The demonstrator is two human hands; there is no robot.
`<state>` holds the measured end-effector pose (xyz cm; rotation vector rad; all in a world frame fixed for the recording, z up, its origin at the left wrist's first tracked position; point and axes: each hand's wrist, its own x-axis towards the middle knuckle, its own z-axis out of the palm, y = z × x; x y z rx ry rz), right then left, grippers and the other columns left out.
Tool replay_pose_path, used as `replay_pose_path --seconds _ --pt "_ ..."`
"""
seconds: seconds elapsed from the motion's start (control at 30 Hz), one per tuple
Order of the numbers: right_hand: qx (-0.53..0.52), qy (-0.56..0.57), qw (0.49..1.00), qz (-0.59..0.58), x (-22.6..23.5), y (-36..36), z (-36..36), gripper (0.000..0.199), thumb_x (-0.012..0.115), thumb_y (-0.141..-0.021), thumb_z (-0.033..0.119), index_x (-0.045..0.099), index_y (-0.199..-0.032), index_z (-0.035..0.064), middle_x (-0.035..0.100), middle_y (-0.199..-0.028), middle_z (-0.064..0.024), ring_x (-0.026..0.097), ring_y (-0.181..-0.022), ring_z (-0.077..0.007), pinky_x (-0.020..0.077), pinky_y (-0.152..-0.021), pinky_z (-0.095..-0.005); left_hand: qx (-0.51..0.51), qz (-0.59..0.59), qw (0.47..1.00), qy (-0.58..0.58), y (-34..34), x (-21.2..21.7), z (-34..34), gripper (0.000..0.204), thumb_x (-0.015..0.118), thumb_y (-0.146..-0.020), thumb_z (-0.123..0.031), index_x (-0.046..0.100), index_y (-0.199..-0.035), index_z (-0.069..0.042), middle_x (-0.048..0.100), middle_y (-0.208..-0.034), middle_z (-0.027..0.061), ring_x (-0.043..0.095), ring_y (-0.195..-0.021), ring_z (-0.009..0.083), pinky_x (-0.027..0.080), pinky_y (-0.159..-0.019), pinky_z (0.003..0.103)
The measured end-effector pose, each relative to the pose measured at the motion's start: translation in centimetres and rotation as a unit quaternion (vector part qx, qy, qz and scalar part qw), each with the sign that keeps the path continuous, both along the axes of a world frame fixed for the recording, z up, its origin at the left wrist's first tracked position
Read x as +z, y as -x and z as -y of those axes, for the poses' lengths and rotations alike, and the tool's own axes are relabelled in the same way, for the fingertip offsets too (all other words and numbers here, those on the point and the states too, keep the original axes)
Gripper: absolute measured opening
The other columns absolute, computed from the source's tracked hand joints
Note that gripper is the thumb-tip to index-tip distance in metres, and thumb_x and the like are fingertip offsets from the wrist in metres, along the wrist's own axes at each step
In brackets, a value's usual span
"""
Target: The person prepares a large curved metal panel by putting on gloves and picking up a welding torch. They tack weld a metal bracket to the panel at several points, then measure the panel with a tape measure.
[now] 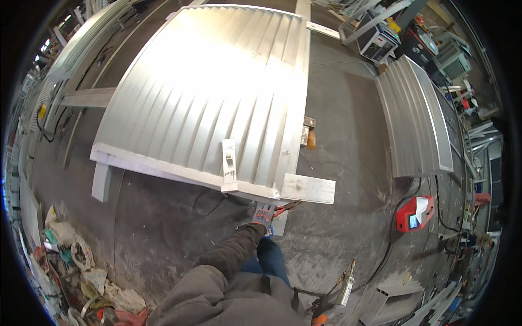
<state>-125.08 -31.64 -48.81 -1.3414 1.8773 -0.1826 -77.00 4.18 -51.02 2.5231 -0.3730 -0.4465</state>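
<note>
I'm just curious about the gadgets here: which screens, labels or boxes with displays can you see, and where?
Red device: on the floor at right, boxy, with a small pale blue screen and a white patch.
White strip: on the ribbed metal panel, near its front edge, long, dark marks.
Grey machines: top right, boxy, dark front panels.

The ribbed panel point(206, 92) is bright, shiny bare metal; the floor point(348, 125) is dull, rough, scuffed grey.

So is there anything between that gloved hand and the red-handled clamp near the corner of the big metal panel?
Nothing visible. The gloved left hand is already at the red-handled clamp, just below the corner of the ribbed metal panel. Whether it grips it is unclear.
</note>
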Motion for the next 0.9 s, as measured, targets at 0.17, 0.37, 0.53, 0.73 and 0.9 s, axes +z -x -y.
replay_pose_path --seconds 0.17,0.37,0.53,0.73,0.9 --pt "0.251 -0.070 0.959 0.110 4.3 -2.7 0.6 0.028 0.061 -0.096 0.030 0.055 -0.115 0.0105 0.059 -0.067 -0.0078 0.057 -0.059 -0.0202 0.0462 -0.048 -0.0330 0.152 -0.006 0.984 0.096 2.1 6.5 -2.6 0.061 0.055 -0.087 0.000 0.055 -0.146 -0.014 0.049 -0.150 0.0264 0.047 -0.138 0.0451 0.048 -0.109 0.045" --pt "0.220 -0.125 0.954 0.164 6.2 -10.1 4.5 0.029 0.069 -0.089 0.027 0.058 -0.101 0.0023 0.060 -0.065 -0.0112 0.053 -0.046 -0.0225 0.0426 -0.040 -0.0341 0.481 0.209 0.842 0.126 -3.3 7.1 -6.6 0.041 0.072 -0.086 -0.005 0.066 -0.126 -0.003 0.058 -0.137 0.0228 0.052 -0.130 0.0447 0.047 -0.109 0.047" --pt "0.269 -0.146 0.947 0.102 7.2 -14.5 13.8 0.021 0.067 -0.092 0.024 0.062 -0.092 0.0039 0.058 -0.063 -0.0085 0.055 -0.048 -0.0191 0.0423 -0.041 -0.0323 0.557 0.121 0.804 0.166 -6.8 1.9 -10.6 0.022 0.077 -0.082 -0.011 0.076 -0.103 -0.008 0.072 -0.093 0.0154 0.069 -0.088 0.0330 0.056 -0.081 0.042" --pt "0.184 -0.195 0.955 0.124 9.6 -19.5 24.8 0.022 0.069 -0.091 0.026 0.064 -0.089 0.0044 0.058 -0.063 -0.0071 0.056 -0.047 -0.0184 0.0423 -0.042 -0.0310 0.590 -0.060 0.783 0.191 -6.5 -0.4 -16.0 0.027 0.074 -0.094 -0.021 0.073 -0.112 -0.001 0.072 -0.085 0.0088 0.067 -0.067 0.0183 0.055 -0.061 0.036" --pt "0.166 -0.227 0.950 0.136 11.8 -23.5 30.5 0.026 0.065 -0.092 0.027 0.063 -0.088 0.0017 0.058 -0.064 -0.0076 0.054 -0.046 -0.0188 0.0457 -0.044 -0.0320 0.654 -0.038 0.685 0.318 -5.1 1.0 -12.3 0.051 0.074 -0.085 -0.002 0.062 -0.134 -0.001 0.071 -0.093 0.0082 0.068 -0.068 0.0164 0.056 -0.059 0.033"
